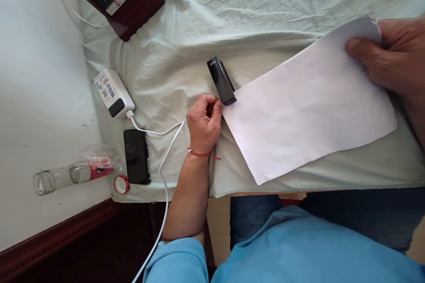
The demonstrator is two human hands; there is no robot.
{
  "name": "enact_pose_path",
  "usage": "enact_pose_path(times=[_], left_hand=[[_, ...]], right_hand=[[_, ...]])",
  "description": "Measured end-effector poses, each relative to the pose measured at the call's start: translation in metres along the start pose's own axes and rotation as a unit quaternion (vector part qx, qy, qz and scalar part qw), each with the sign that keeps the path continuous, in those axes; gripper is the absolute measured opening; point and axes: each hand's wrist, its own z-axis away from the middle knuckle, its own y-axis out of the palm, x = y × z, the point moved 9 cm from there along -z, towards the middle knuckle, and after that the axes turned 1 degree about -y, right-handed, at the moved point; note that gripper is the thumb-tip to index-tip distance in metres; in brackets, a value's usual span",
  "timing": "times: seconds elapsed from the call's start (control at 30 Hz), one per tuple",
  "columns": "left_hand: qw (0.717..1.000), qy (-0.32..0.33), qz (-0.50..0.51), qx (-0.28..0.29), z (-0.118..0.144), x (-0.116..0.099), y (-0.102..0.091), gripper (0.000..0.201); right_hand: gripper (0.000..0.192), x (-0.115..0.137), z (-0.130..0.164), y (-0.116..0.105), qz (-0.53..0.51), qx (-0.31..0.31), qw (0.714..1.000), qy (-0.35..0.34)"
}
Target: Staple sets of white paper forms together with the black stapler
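Note:
White sheets of paper (308, 101), stacked together, stretch at a slant across the cloth. A black stapler (221, 79) stands at their upper left corner, its near end against or over that corner; which of the two I cannot tell. My left hand (204, 117), a red string bracelet at its wrist, is closed in a pinch at this same corner, right beside the stapler. At the other end my right hand (395, 55) grips the sheets, thumb on top and the fingers hidden behind, and the paper bends up there.
On the left lie a white power bank (114, 90) with a white cable (164, 163), a black phone (137, 157), a red-rimmed cap or tape ring (121, 184) and a glass bottle (59, 179). A dark red appliance with dials (133, 13) stands at the upper left. Pale green cloth (265, 0) covers the table.

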Motion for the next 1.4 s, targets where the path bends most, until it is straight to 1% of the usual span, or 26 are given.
enact_pose_path(times=[0.07, 0.13, 0.17, 0.23, 0.3, 0.43, 0.5, 0.57, 0.63, 0.73, 0.77, 0.87, 0.9, 1.0, 1.07, 1.13, 1.23, 1.33, 1.4], left_hand=[[1.000, -0.019, 0.013, 0.000, 0.001, 0.003, 0.001, 0.017], [0.999, -0.026, 0.020, -0.003, 0.001, 0.004, 0.001, 0.013], [0.999, -0.026, 0.020, -0.005, 0.001, 0.004, 0.001, 0.014], [1.000, -0.010, 0.010, -0.007, 0.000, 0.000, 0.001, 0.019], [1.000, 0.012, -0.006, -0.007, -0.002, -0.006, 0.000, 0.018], [1.000, 0.029, 0.002, -0.008, -0.003, -0.015, -0.003, 0.017], [0.999, 0.030, 0.020, -0.003, -0.003, -0.016, -0.002, 0.016], [0.999, 0.009, 0.037, 0.007, -0.002, -0.012, 0.000, 0.013], [0.997, -0.033, 0.063, 0.014, 0.000, -0.002, 0.001, 0.007], [0.990, -0.087, 0.109, 0.027, 0.000, 0.010, 0.003, 0.027], [0.988, -0.094, 0.116, 0.032, -0.001, 0.011, 0.003, 0.027], [0.989, -0.099, 0.101, 0.039, -0.004, 0.010, 0.002, 0.013], [0.990, -0.098, 0.089, 0.039, -0.005, 0.009, 0.001, 0.013], [0.993, -0.093, 0.050, 0.044, -0.007, 0.005, -0.001, 0.028], [0.993, -0.091, 0.044, 0.056, -0.008, 0.004, 0.000, 0.036], [0.989, -0.103, 0.070, 0.077, -0.008, 0.005, 0.002, 0.033], [0.978, -0.138, 0.103, 0.122, -0.007, 0.007, 0.007, 0.029], [0.977, -0.138, 0.074, 0.146, -0.007, 0.002, 0.007, 0.026], [0.978, -0.125, 0.057, 0.160, -0.007, -0.004, 0.006, 0.033]], right_hand=[[0.035, 0.008, 0.002, -0.004, -0.001, -0.016, 1.000, -0.004], [0.033, 0.014, 0.002, -0.003, -0.009, -0.012, 1.000, -0.014], [0.034, 0.015, 0.002, -0.002, -0.009, -0.008, 1.000, -0.017], [0.037, 0.014, 0.000, -0.001, 0.006, -0.004, 1.000, -0.008], [0.036, 0.012, -0.002, 0.000, 0.036, 0.005, 0.999, 0.019], [0.013, 0.014, -0.002, 0.003, 0.063, 0.026, 0.997, 0.049], [0.010, 0.015, -0.001, 0.003, 0.055, 0.026, 0.997, 0.047], [0.011, 0.014, -0.001, 0.003, 0.042, 0.022, 0.998, 0.045], [0.012, 0.012, -0.002, 0.002, 0.029, 0.016, 0.999, 0.042], [0.009, 0.009, -0.003, 0.001, 0.003, 0.009, 0.999, 0.050], [0.009, 0.008, -0.003, 0.001, -0.006, 0.007, 0.999, 0.051], [0.011, 0.009, -0.004, 0.000, -0.012, 0.005, 0.999, 0.038], [0.014, 0.009, -0.004, 0.000, -0.007, 0.007, 0.999, 0.032], [0.020, 0.009, -0.004, 0.001, -0.004, 0.016, 1.000, 0.022], [0.017, 0.010, -0.004, 0.002, -0.010, 0.018, 1.000, 0.022], [0.013, 0.013, -0.003, 0.002, -0.014, 0.014, 0.999, 0.030], [0.012, 0.015, -0.002, 0.002, -0.014, 0.013, 0.999, 0.047], [0.012, 0.012, -0.003, 0.004, -0.016, 0.042, 0.998, 0.049], [0.016, 0.008, -0.005, 0.006, 0.005, 0.074, 0.997, 0.034]])
